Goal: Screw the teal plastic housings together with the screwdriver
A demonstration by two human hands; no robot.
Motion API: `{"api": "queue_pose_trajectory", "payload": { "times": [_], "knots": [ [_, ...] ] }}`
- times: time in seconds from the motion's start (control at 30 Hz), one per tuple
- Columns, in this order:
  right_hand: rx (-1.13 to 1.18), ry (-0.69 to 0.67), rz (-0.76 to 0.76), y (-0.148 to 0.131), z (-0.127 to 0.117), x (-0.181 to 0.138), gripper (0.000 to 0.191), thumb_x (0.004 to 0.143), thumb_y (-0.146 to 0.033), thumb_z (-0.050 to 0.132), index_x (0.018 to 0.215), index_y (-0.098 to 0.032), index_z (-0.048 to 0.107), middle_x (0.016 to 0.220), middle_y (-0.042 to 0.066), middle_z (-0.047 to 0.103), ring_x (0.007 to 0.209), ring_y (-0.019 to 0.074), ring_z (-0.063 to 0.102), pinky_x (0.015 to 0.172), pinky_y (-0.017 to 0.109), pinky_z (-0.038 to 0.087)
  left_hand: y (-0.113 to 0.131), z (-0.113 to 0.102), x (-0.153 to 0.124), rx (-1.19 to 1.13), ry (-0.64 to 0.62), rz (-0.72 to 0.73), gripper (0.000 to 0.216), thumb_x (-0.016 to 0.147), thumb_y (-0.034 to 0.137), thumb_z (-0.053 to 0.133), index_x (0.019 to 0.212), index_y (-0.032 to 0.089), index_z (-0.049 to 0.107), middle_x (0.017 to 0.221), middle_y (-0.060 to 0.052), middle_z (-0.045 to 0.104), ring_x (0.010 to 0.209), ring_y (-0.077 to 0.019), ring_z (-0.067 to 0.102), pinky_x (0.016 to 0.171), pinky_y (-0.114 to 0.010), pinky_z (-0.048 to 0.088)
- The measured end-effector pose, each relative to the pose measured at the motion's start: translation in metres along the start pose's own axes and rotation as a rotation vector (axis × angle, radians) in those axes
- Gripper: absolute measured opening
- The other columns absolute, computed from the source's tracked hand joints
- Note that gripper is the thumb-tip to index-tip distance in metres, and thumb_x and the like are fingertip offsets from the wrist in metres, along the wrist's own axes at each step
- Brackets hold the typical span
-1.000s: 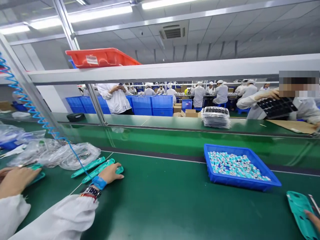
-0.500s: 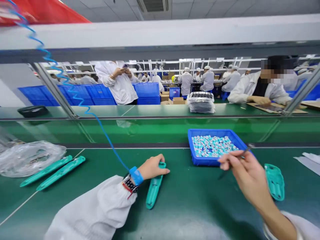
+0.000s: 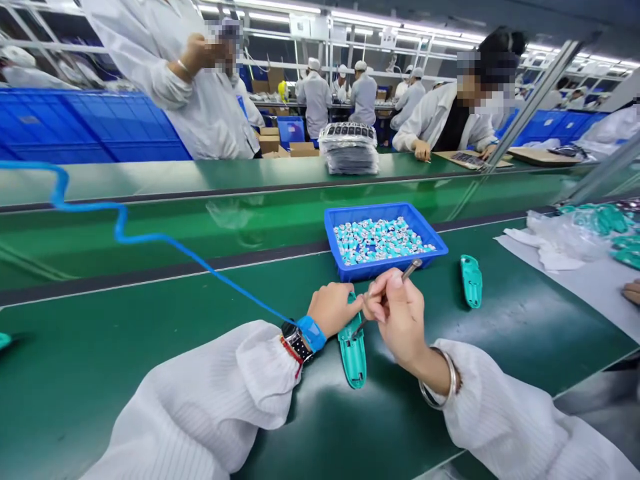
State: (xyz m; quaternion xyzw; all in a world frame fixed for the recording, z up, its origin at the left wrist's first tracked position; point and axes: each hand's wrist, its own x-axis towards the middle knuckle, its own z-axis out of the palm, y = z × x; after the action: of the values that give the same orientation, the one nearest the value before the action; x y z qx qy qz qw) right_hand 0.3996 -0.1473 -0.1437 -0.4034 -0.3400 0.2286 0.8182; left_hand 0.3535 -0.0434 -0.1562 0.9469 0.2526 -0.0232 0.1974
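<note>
A long teal plastic housing half point(image 3: 354, 363) lies on the green bench, its hollow inner side up. My left hand point(image 3: 331, 308) is closed on its far end, thumb on the near side, and a blue wrist strap with a coiled cord is round that wrist. In my right hand point(image 3: 400, 313) a slim metal rod-like tool point(image 3: 411, 269) is pinched at a slant. Its thin tip reaches down into the middle of the housing half; whether it touches the plastic I cannot tell.
Behind my hands stands a blue tray point(image 3: 395, 268) of small teal-and-white parts. A second teal housing point(image 3: 471, 281) lies to the right, near a white sheet point(image 3: 595, 300) with plastic bags. Across the divider are a stack of packs point(image 3: 349, 150) and co-workers.
My right hand has come left and down, bringing the metal tool's tip to the teal housing half. The view has turned right and lower. My left hand still grips the housing.
</note>
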Motion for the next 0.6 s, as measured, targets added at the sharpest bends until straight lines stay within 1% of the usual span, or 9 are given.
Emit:
{"api": "queue_pose_trajectory", "payload": {
  "times": [0.2,0.43,0.53,0.6],
  "knots": [
    [-0.004,-0.006,-0.006,-0.001,0.002,0.001,0.029,0.092,-0.037,0.04,0.073,-0.018,0.05,0.045,-0.008,0.036,0.04,0.0047,0.032,0.043,0.019,0.028,0.001,0.001,-0.002,0.053,0.02,0.016,0.034,0.084,0.044,0.037,0.083,0.022,0.063,0.087,-0.008,0.068,0.083,-0.0281,0.064,0.062,-0.032,0.042],
    [0.009,-0.019,0.01,0.0,0.004,0.001,0.03,0.093,-0.037,0.039,0.072,-0.018,0.05,0.045,-0.008,0.034,0.04,0.0047,0.03,0.043,0.02,0.025,0.0,0.003,0.0,0.098,0.018,0.038,0.036,0.085,0.044,0.034,0.077,0.021,0.061,0.084,-0.009,0.067,0.082,-0.029,0.065,0.062,-0.033,0.044],
    [0.022,-0.064,0.03,0.001,0.008,0.001,0.031,0.092,-0.039,0.038,0.072,-0.018,0.048,0.047,-0.007,0.032,0.042,0.0053,0.026,0.043,0.02,0.021,-0.003,0.004,0.0,0.095,0.025,0.035,0.032,0.083,0.043,0.037,0.075,0.021,0.059,0.082,-0.008,0.067,0.081,-0.0298,0.065,0.061,-0.033,0.044],
    [0.005,-0.098,0.036,0.002,0.011,0.0,0.032,0.092,-0.04,0.038,0.07,-0.018,0.045,0.05,-0.007,0.03,0.044,0.0057,0.025,0.043,0.021,0.021,-0.004,0.005,-0.001,0.083,0.03,0.047,0.027,0.08,0.041,0.041,0.076,0.021,0.059,0.08,-0.007,0.067,0.079,-0.0301,0.065,0.059,-0.033,0.044]
  ]
}}
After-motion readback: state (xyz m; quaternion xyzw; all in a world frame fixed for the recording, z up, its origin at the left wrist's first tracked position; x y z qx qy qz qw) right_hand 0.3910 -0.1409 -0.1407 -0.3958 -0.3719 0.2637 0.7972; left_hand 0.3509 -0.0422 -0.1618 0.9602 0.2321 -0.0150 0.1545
